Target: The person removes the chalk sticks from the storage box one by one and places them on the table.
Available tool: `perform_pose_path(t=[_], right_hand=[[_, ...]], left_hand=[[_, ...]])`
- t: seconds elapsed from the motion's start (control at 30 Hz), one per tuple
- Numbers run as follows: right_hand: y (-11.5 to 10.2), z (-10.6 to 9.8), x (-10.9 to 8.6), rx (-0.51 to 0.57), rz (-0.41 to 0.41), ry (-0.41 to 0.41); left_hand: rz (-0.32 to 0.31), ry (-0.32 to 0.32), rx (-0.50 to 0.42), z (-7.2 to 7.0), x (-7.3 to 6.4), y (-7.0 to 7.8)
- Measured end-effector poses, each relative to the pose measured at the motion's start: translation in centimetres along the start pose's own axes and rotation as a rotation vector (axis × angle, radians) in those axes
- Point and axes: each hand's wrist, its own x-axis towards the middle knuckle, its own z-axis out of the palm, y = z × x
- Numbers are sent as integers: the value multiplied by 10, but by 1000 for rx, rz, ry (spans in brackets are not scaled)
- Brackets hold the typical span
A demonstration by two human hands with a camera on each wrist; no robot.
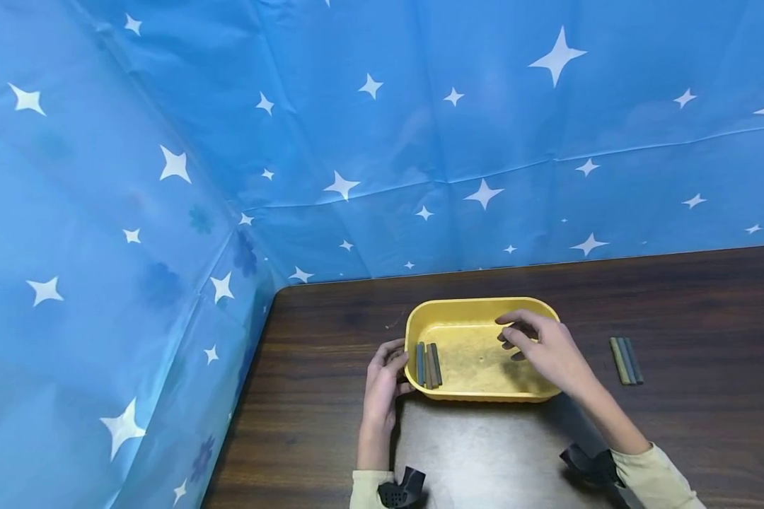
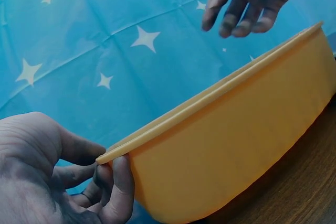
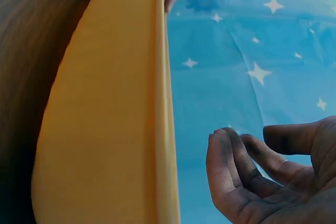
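Observation:
A yellow plastic basin (image 1: 477,394) stands on the table, and my left hand (image 1: 383,385) pinches its left rim between thumb and fingers. The left wrist view shows that hold on the rim (image 2: 173,114) closely. Over the right part of the basin hovers my right hand (image 1: 547,346), its fingers loosely bent and nothing between them. Dark smudges mark the fingertips (image 3: 220,140) in the right wrist view. Several slim chalk-like sticks (image 1: 429,365), bluish, brown and dark, lie side by side at the basin's left end.
More chalk-like sticks (image 1: 626,360), one yellowish and the others bluish-grey, lie together on the dark wooden table (image 1: 707,318) right of the basin. A blue curtain (image 1: 420,141) with white stars hangs behind and along the left. Black wrist mounts (image 1: 402,489) sit at both sleeves.

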Motion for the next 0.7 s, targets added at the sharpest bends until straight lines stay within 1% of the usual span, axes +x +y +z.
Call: perform_pose_path(t=[0.1, 0.33, 0.47, 0.7], right_hand=[[2, 10, 5, 37, -1, -23], [5, 35, 12, 84, 70, -78], [5, 48, 14, 124, 86, -102], [7, 69, 18, 139, 111, -145]], left_hand=[[10, -2, 2, 2, 0, 0], [15, 3, 10, 2, -1, 1], [11, 4, 16, 1, -1, 0], [8, 10, 24, 0, 0, -1]])
